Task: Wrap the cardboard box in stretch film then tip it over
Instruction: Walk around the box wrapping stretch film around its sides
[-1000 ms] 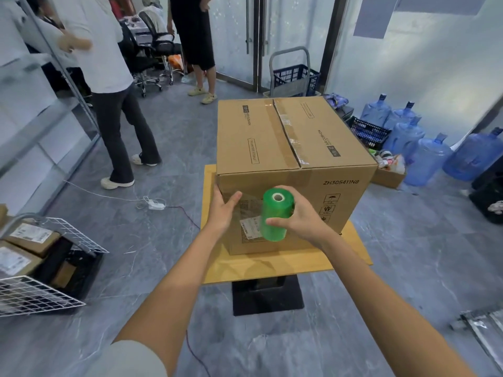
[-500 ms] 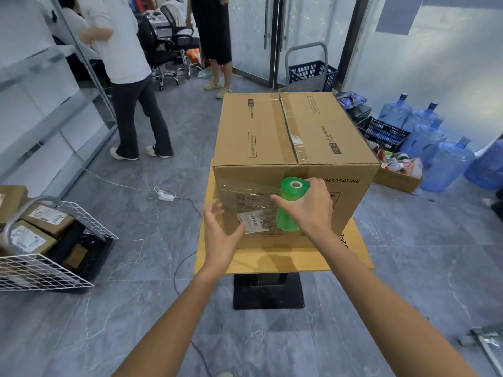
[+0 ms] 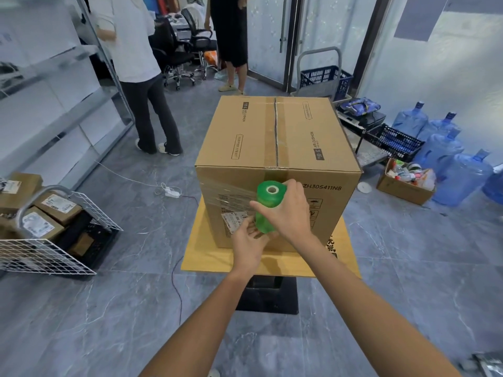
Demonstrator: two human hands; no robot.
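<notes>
Film roll (image 3: 263, 201) stands upright at frame centre, just before the near face of the cardboard box (image 3: 275, 148), right hand (image 3: 291, 213) wrapped round it. Left hand (image 3: 249, 244), fingers loose, touches its lower end. Unwrapped cardboard lies toward frame right, nearer the right hand.

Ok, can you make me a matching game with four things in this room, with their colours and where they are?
Things:
1. stretch film roll
2. cardboard box
3. water jugs
4. wire basket

Colour and place:
A. blue, on the floor at the right
B. white, on the floor at the left
C. green, gripped by the right hand
D. brown, on the wooden table

Pairs: 1-C, 2-D, 3-A, 4-B.
</notes>
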